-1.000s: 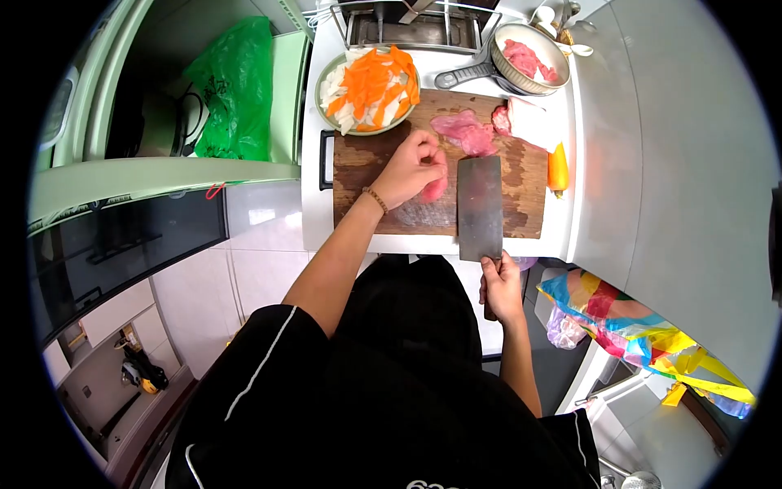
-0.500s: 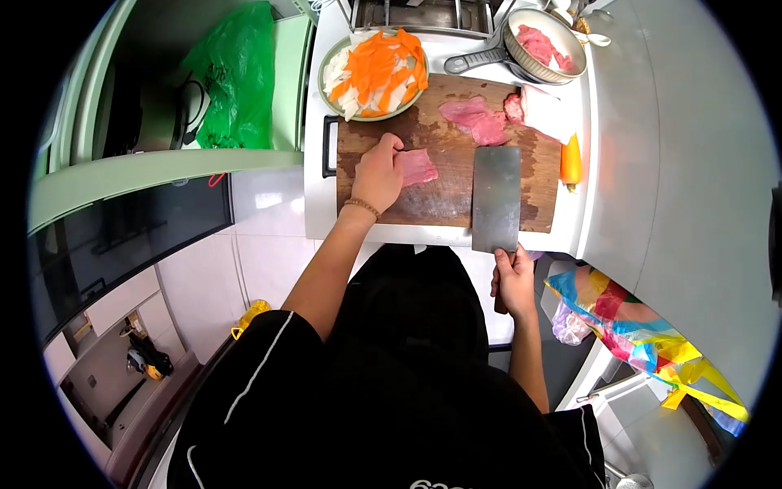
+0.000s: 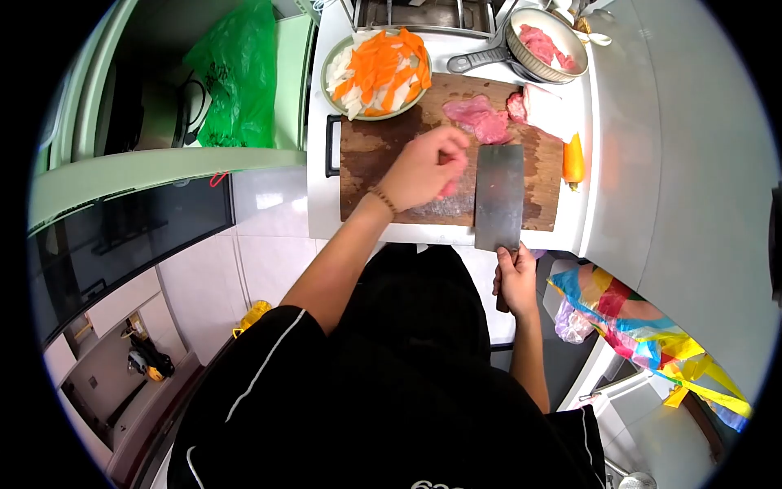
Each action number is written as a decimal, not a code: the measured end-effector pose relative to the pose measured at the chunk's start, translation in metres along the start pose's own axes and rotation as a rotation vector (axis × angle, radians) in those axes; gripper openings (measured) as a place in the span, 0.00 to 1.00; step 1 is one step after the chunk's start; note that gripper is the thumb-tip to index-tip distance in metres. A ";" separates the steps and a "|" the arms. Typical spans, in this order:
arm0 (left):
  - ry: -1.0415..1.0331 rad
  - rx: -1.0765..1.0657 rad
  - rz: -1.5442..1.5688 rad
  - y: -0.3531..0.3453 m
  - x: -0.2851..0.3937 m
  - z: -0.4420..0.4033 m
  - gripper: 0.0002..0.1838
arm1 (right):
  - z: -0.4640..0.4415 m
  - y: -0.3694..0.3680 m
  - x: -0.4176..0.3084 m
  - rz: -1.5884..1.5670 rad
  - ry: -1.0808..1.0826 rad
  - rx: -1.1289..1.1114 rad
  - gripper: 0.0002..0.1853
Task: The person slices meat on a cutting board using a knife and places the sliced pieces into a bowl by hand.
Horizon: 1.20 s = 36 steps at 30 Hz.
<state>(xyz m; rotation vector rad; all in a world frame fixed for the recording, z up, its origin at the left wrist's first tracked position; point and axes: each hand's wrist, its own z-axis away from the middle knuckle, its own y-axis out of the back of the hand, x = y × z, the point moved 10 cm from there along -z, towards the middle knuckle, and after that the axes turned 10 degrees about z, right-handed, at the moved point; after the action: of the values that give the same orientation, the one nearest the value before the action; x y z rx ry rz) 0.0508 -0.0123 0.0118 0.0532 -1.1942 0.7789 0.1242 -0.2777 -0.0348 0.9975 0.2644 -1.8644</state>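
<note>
The cleaver (image 3: 499,196) extends forward from the right hand (image 3: 516,281) clasping it; raw meat (image 3: 481,120) lies beyond the curled left hand (image 3: 428,167), its grip blurred, indeterminate.

One left hand (image 3: 419,169) hangs over one cutting board (image 3: 366,167), with one bowl (image 3: 334,103) and two pieces of meat (image 3: 482,122) visible beyond it, while one right hand (image 3: 516,281) grips one cleaver (image 3: 498,196), with one pan (image 3: 533,68) and one carrot (image 3: 573,160) lying beyond, rightward.
</note>
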 end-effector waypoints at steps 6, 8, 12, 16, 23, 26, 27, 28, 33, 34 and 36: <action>-0.113 0.088 -0.145 0.009 -0.023 -0.029 0.13 | 0.003 0.004 0.005 -0.021 -0.016 0.008 0.07; -0.089 0.200 -0.205 0.036 -0.044 -0.025 0.11 | 0.003 0.007 0.002 0.004 -0.006 0.012 0.07; -0.093 0.381 -0.486 0.068 -0.051 0.001 0.09 | 0.001 0.010 0.003 0.015 0.007 0.012 0.08; -0.225 0.428 -0.880 0.073 -0.038 0.014 0.09 | 0.000 0.008 0.005 0.010 -0.021 0.029 0.07; -0.095 0.488 -0.883 0.085 -0.039 0.020 0.13 | 0.001 0.008 0.004 0.029 -0.024 0.040 0.06; 0.039 0.445 -0.960 0.095 -0.041 0.025 0.12 | 0.002 0.008 0.001 0.045 -0.014 0.049 0.06; 0.040 0.419 -0.980 0.100 -0.042 0.026 0.11 | 0.003 0.008 -0.002 0.051 -0.015 0.056 0.06; 0.040 0.394 -1.000 0.102 -0.043 0.027 0.10 | 0.004 0.008 -0.003 0.058 -0.016 0.062 0.06; -0.426 0.261 -1.287 0.053 -0.017 0.047 0.12 | 0.002 0.011 0.001 0.146 0.006 0.079 0.07; -0.577 0.135 -1.343 0.028 -0.018 0.054 0.15 | 0.001 0.013 0.000 0.182 0.020 0.080 0.07; -0.427 0.079 -1.477 0.022 -0.042 0.071 0.32 | 0.003 0.017 -0.004 0.197 0.009 0.056 0.08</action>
<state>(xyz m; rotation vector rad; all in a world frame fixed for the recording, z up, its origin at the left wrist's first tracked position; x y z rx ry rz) -0.0254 -0.0480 -0.0027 1.0787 -1.1477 -0.5254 0.1376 -0.2854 -0.0263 1.0316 0.1151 -1.6967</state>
